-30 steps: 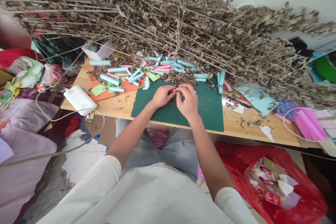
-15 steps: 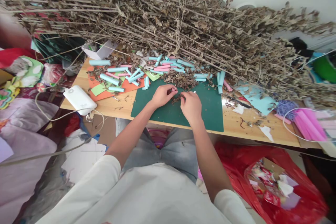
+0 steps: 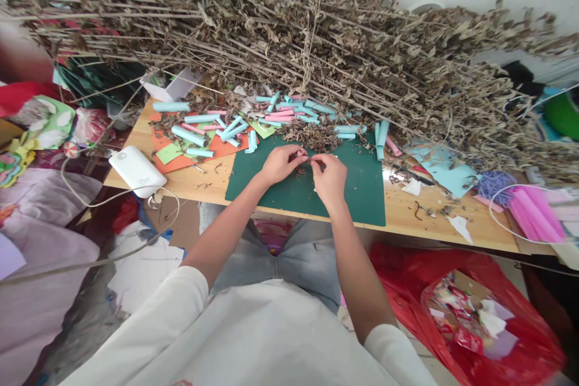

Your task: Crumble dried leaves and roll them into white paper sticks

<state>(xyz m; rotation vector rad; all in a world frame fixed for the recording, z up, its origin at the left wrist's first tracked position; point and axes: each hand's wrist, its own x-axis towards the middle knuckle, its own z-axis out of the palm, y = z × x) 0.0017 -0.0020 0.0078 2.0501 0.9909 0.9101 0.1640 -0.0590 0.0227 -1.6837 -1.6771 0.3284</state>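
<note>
My left hand (image 3: 281, 165), fingers curled closed, holds a small pink paper roll (image 3: 300, 152) above the green cutting mat (image 3: 271, 193). Most of the roll is hidden by the fingers. My right hand (image 3: 329, 178) is pinched closed, its fingertips meeting the roll's right end. Whatever sits in that pinch is too small to make out. Just beyond both hands lies a heap of crumbled dry leaves (image 3: 312, 134), with a few crumbs on the mat below. Several blue paper rolls (image 3: 320, 107) and pink ones lie behind the heap.
A large bundle of dried leafy stalks (image 3: 289, 36) spans the back of the wooden table (image 3: 434, 217). To the left are orange paper (image 3: 165, 164) and a white power bank (image 3: 138, 172) with a cable. A pen (image 3: 414, 176) lies right; a red bag (image 3: 398, 271) hangs below.
My right hand has moved slightly up and left from the loose crumbs, bringing its fingertips to the pink roll. My left hand has stayed almost in place.
</note>
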